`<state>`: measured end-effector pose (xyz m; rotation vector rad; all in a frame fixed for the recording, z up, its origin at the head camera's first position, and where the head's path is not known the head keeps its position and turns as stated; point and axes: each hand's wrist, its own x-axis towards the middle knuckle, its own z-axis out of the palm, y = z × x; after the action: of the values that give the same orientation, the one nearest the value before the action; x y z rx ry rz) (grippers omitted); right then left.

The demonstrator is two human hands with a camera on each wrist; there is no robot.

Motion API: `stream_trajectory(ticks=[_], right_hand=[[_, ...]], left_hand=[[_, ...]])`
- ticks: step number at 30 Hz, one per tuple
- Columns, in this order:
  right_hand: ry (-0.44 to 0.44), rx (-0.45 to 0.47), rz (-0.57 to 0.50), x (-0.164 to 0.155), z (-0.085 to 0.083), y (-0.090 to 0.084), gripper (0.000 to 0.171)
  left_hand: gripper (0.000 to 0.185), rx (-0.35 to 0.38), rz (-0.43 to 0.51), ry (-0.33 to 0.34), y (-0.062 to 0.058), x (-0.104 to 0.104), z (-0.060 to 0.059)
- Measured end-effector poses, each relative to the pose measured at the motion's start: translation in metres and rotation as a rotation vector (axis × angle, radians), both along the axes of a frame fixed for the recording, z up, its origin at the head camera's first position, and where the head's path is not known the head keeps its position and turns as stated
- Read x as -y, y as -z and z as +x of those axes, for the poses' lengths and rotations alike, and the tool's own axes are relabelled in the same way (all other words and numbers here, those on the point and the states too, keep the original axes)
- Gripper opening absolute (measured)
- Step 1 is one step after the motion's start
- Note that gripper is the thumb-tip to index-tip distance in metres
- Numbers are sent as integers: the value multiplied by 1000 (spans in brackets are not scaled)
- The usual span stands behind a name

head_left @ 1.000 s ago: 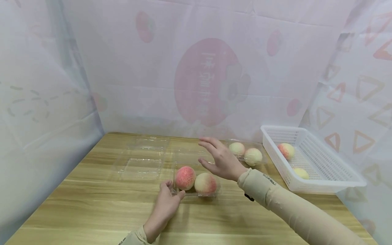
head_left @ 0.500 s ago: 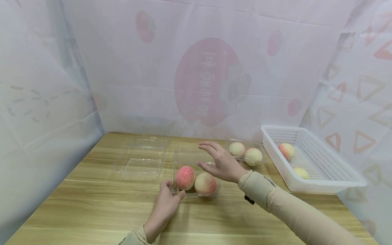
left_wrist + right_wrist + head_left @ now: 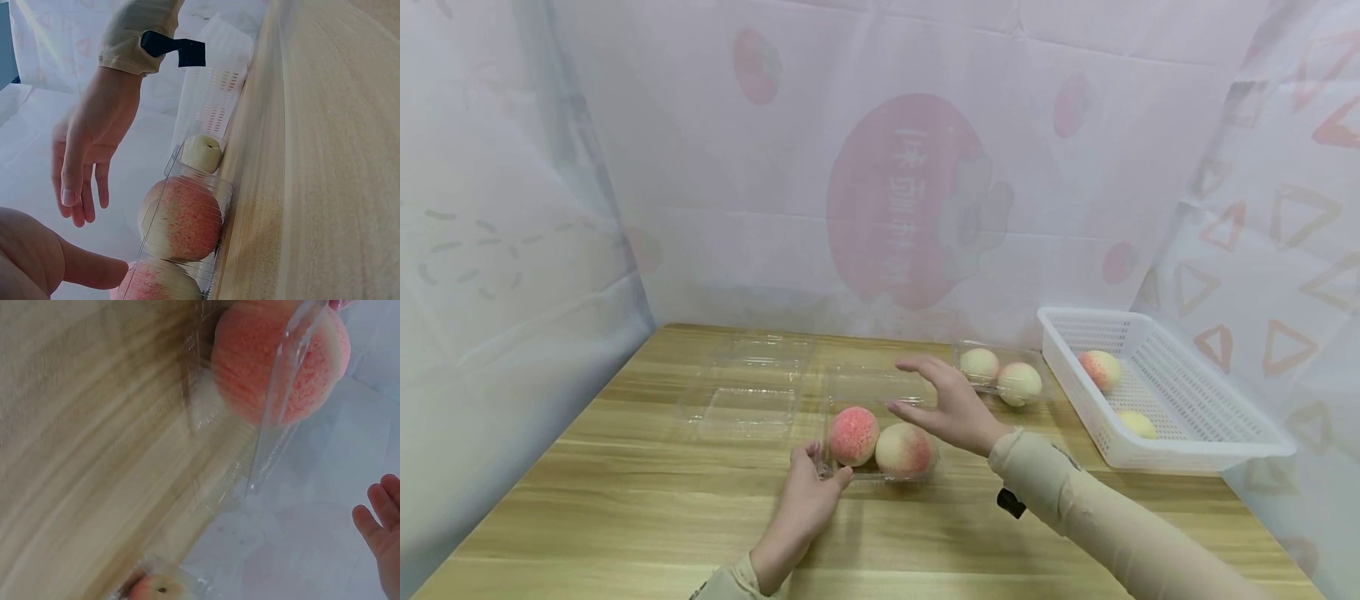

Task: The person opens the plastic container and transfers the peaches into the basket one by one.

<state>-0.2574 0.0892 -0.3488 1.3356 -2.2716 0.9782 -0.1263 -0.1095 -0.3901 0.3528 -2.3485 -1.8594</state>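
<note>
In the head view, an open clear plastic clamshell box (image 3: 880, 477) lies at mid table with two peaches in its front half. One is a deep pink peach (image 3: 853, 436), and beside it is a pale peach with a red blush (image 3: 903, 450). My left hand (image 3: 805, 500) holds the box at its front left corner, thumb along the front rim. My right hand (image 3: 957, 408) is raised behind the pale peach with fingers apart, holding nothing. The left wrist view shows my left thumb (image 3: 94, 267) at the box rim, with the right hand hanging above the box.
Another open clear clamshell (image 3: 752, 408) lies to the left. At the back right, a clear box holds two pale peaches (image 3: 1019, 383). A white perforated basket (image 3: 1195, 454) with two peaches stands at the right. Printed cloth (image 3: 775, 208) encloses the table.
My right hand has come slightly down and to the right, its fingers a little more bent. The left hand and the box stay in place.
</note>
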Motion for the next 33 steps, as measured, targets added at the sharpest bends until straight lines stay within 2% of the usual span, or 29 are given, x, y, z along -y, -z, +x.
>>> stream_trajectory(ticks=[5,15,21,26,33], right_hand=[[27,131,-42,-1,3,4,54],[13,438,-111,5,8,11,55],[13,627,-202,-1,8,18,56],[-2,683,-205,-6,8,27,59],[-2,703,-128,-3,10,34,63]], left_hand=[[72,4,-1,3,-1,0,0],[71,10,2,10,-2,2,1],[71,18,1,3,-2,1,0],[70,9,-4,-3,-1,0,-1],[69,9,5,-4,-2,0,0]])
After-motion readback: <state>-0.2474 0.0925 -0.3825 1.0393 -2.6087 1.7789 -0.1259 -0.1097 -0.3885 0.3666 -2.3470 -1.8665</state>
